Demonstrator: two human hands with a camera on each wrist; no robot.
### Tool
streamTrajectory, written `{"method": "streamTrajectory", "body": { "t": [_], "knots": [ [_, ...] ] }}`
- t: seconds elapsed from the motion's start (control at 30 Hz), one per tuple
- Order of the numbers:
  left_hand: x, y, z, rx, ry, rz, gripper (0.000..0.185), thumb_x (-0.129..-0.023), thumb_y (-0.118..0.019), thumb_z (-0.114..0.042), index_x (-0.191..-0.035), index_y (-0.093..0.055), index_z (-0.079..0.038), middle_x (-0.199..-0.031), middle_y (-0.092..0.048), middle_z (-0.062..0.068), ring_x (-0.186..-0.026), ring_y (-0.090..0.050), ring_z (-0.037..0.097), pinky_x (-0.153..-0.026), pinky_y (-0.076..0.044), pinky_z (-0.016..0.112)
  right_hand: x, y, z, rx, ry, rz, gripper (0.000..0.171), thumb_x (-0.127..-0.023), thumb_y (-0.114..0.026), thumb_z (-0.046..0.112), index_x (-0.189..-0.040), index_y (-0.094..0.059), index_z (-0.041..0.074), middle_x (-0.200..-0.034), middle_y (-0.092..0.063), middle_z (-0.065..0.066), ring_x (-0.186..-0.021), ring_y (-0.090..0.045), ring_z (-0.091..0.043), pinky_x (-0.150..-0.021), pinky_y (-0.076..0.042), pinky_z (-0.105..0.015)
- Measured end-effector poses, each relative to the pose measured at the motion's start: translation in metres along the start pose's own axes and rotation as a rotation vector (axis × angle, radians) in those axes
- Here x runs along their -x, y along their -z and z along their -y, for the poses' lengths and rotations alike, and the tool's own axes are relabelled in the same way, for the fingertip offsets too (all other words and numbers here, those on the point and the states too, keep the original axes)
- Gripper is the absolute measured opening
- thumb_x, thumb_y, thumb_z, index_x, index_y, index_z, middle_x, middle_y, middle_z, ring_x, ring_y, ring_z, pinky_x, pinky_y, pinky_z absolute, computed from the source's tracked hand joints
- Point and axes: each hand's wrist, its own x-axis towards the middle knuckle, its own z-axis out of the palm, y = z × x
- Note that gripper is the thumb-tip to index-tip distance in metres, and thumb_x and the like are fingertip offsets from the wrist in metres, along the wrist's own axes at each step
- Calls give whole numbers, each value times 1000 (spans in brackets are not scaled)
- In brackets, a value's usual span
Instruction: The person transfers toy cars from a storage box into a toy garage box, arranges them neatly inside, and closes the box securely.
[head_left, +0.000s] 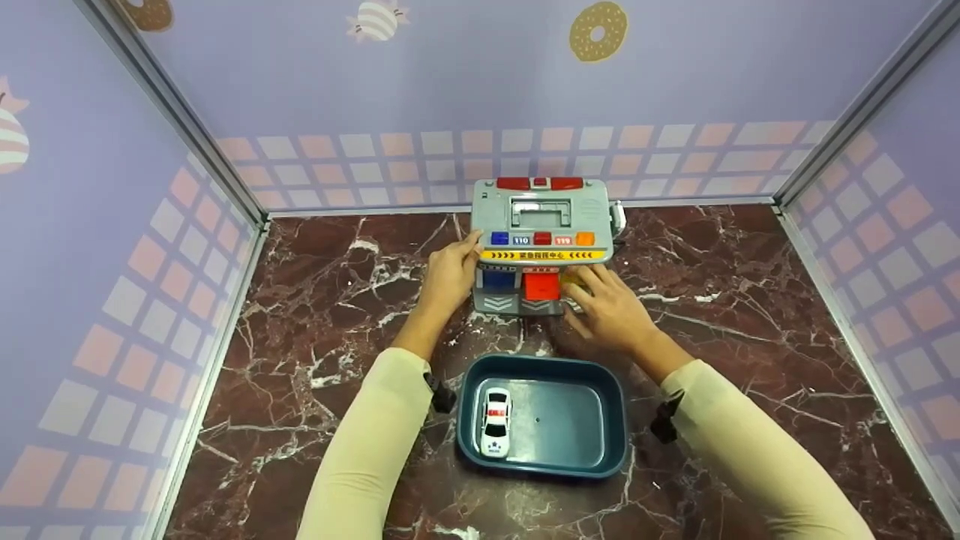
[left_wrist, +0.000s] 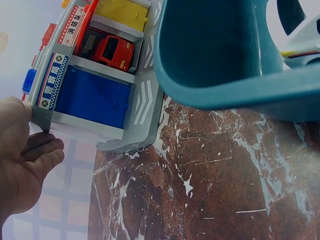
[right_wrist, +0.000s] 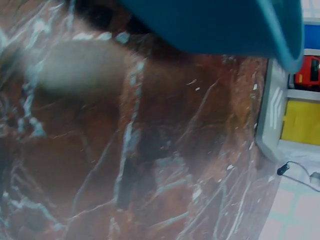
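Observation:
A grey toy garage [head_left: 489, 212] stands near the back wall, with coloured buttons along its roof and three bays in front. My left hand [head_left: 448, 274] grips its left front roof corner, thumb on top and fingers underneath, beside the lowered blue door [left_wrist: 92, 96]. In the middle bay sits a red toy car [left_wrist: 118, 52], under a raised red flap. My right hand [head_left: 609, 309] is at the right bay, bent fingers at the yellow door [right_wrist: 302, 122], partly covering it in the head view. The right wrist view does not show that hand.
In front of the garage, between my forearms, lies a dark teal tray [head_left: 616, 420]. A white toy police car [head_left: 496, 424] rests in its left part. A thin cable [right_wrist: 299, 167] runs off the garage's right side. Patterned walls [head_left: 420, 90] enclose the marbled surface [head_left: 322, 322].

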Motion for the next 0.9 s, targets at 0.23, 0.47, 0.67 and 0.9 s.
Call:
{"method": "streamTrajectory", "body": {
  "t": [0.23,0.47,0.67,0.9],
  "knots": [
    [0,1,0,-6,20,18,36,-104,-58,-30,-137,-66,-18,-129,-72,9,-122,-67,29,-104,-54,44,-19,1,6,26,-59,-33,45,-93,-67,33,-132,-62,13,-132,-58,-16,-117,-54,-38,-101,-45,-53],
    [0,2,-1,-9,25,30,36,-104,-58,-30,-137,-65,-18,-131,-70,9,-123,-66,30,-105,-53,45,-33,-1,7,85,-133,46,59,-90,-70,40,-143,-53,21,-145,-50,-15,-127,-49,-39,-100,-41,-55],
    [-1,4,-3,-20,42,54,36,-104,-58,-31,-138,-65,-20,-132,-70,8,-125,-65,30,-105,-53,46,-37,-6,9,121,-153,64,70,-85,-76,41,-146,-49,22,-148,-48,-18,-127,-50,-41,-97,-43,-56],
    [-4,8,-7,-91,65,108,38,-105,-55,-33,-141,-62,-23,-133,-70,7,-123,-66,31,-100,-55,50,-42,-12,11,147,-187,118,82,-81,-80,42,-152,-43,24,-148,-46,-20,-129,-47,-42,-98,-40,-56]
  ]
}}
